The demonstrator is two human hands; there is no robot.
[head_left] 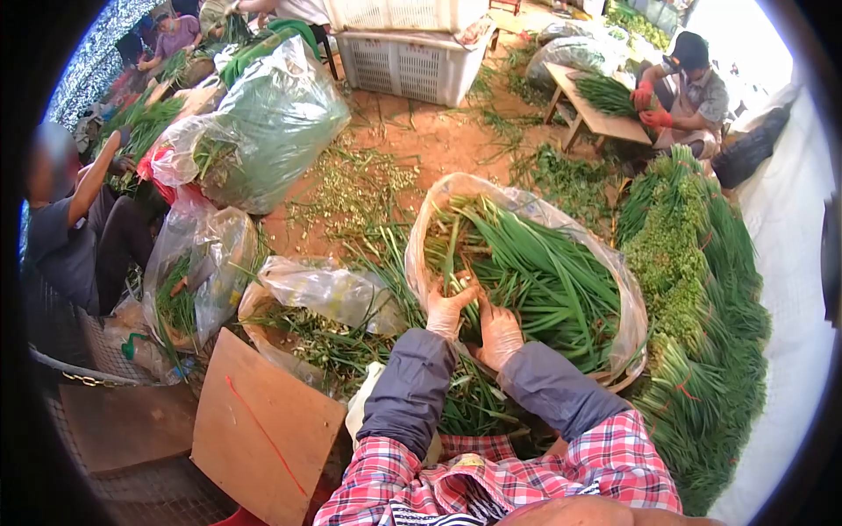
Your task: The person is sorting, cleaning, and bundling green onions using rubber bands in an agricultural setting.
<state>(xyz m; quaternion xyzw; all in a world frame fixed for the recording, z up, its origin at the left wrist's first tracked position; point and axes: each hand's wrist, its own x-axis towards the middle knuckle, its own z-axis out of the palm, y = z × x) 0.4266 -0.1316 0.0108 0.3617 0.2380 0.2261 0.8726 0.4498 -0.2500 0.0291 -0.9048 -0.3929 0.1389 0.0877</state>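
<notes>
1. Nearest are the wearer's plaid shirt (386,478) and dark sleeve covers (408,377), the arms reaching forward.
2. The left hand (453,305) holds a few green stalks (452,250) by their pale ends, its fingers curled narrowly around them. The stalks rise over the left side of an open plastic bag (624,263).
3. The right hand (500,335) is just beside it, at the bag's near left side. Its fingers are bent close together; I cannot tell whether they grip anything. Both hands seem to be in thin, see-through gloves.
4. Long green leaves (553,272) fill the bag, fanned toward its right side.
5. To the left, a brown board (254,430) leans at a tilt with a red string (263,434) across it. A darker board (127,425) lies beside it.
6. Past the boards, a clear bag (197,280) holds more greens. To the right, tied green bundles (702,351) are stacked in a long heap along a white sheet (794,228).
7. Farther on, scraps (360,188) litter the reddish floor (395,123). A person (74,219) sits at left near a large stuffed bag (281,131).
8. At far right, a person in red gloves (656,117) handles greens at a low table (605,110). White crates (403,68) stand at the far middle.
</notes>
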